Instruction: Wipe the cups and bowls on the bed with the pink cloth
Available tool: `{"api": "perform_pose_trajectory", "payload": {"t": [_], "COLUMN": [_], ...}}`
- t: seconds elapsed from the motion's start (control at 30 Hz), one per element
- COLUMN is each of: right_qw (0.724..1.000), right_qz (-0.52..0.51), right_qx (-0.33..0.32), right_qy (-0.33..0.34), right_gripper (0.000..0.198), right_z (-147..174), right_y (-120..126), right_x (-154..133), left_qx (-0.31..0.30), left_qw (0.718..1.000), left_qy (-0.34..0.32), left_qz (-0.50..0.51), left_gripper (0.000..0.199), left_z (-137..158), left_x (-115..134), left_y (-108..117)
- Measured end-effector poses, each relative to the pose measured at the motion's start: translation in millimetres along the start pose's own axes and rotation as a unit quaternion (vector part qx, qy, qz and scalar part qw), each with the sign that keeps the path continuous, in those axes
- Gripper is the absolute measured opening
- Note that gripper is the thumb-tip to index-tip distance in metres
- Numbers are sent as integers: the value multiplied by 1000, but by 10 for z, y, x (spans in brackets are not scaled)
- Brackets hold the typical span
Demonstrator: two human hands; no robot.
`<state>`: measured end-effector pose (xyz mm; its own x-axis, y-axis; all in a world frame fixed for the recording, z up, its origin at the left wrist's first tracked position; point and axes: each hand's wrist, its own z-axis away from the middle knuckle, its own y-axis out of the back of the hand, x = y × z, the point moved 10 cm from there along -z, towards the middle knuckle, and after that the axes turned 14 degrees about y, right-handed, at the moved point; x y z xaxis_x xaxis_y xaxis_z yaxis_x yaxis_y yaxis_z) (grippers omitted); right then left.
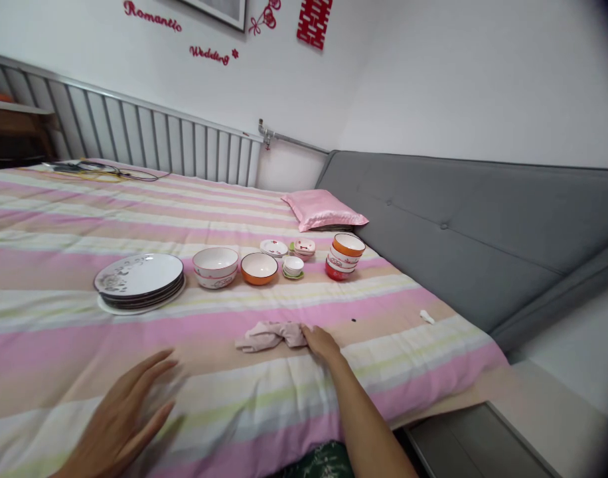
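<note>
My right hand [321, 343] pinches the right end of a crumpled pale pink cloth [269, 336] lying on the striped bedspread [209, 368]. Fingers apart and holding nothing, my left hand [127, 411] is over the bed at the lower left. Beyond it sits a stack of plates [142, 275] with a floral top plate. To their right are stacked white bowls [215, 265] and an orange bowl [259, 269]. Small white dishes [293, 267] stand beside that bowl, with small plates [273, 248] and pinkish dishes [304, 248] behind. A taller bowl stack [344, 255] rises farther right.
A pink pillow [324, 209] lies near the grey headboard [463, 219]. Cables [105, 171] rest at the far left of the bed, before a radiator [149, 133]. A white scrap [426, 317] and a small dark speck [354, 320] lie on the right side.
</note>
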<state>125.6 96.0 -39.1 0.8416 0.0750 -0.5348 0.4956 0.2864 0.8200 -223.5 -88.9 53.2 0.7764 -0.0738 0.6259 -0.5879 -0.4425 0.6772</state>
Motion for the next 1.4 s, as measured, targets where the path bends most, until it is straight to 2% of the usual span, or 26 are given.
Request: {"api": "perform_pose_trajectory", "payload": {"t": [0.07,0.1,0.13,0.17,0.23,0.33,0.43,0.53,0.6,0.7,0.8,0.87,0.93,1.03,1.13,1.23,1.3,1.4], "right_qw": [1000,1000,1000,999,999,996,992,984,977,962,936,909,872,801,715,636,596,553], "right_qz": [-10,-17,-24,-32,-51,-83,-122,-165,-196,-249,-319,-375,-431,-499,-536,-552,-550,-531], "right_qx": [1,1,2,2,5,18,38,63,81,110,147,182,231,330,446,533,578,638], "right_qy": [-2,-3,-5,-5,-5,-1,6,12,15,22,25,21,13,-12,-52,-85,-90,-74], "right_gripper": [38,40,45,50,60,63,56,43,32,16,16,21,29,38,40,40,37,33], "right_z": [2,1,-2,-6,-18,-28,-2,47,73,87,96,118,164,299,528,760,893,1055], "right_y": [-5,-9,-13,-18,-25,-17,14,59,88,124,159,209,305,521,737,885,1003,1248], "right_x": [7,14,22,31,52,86,121,157,177,187,179,184,221,376,619,798,842,812], "left_qx": [-46,-63,-75,-73,-72,-89,-100,-109,-105,-94,-86,-82,-77,-87,-117,-148,-148,-136], "left_qw": [984,956,906,831,782,713,655,622,611,609,615,619,625,634,644,644,649,674], "left_qy": [110,188,277,371,424,495,541,554,554,539,514,499,488,477,460,456,451,429], "left_qz": [135,217,310,408,451,489,518,543,556,574,592,601,605,602,600,596,594,586], "left_gripper": [41,38,33,30,32,47,61,63,51,36,33,32,28,16,23,26,27,26], "left_z": [-371,-545,-688,-787,-1071,-1418,-1691,-1904,-1994,-2064,-2080,-2070,-2045,-1957,-1807,-1601,-1492,-1425], "left_x": [143,183,197,190,321,324,229,160,117,66,69,106,167,292,425,486,452,334], "left_y": [-319,-514,-741,-985,-1349,-1827,-2142,-2349,-2446,-2526,-2528,-2492,-2432,-2304,-2098,-1851,-1688,-1544]}}
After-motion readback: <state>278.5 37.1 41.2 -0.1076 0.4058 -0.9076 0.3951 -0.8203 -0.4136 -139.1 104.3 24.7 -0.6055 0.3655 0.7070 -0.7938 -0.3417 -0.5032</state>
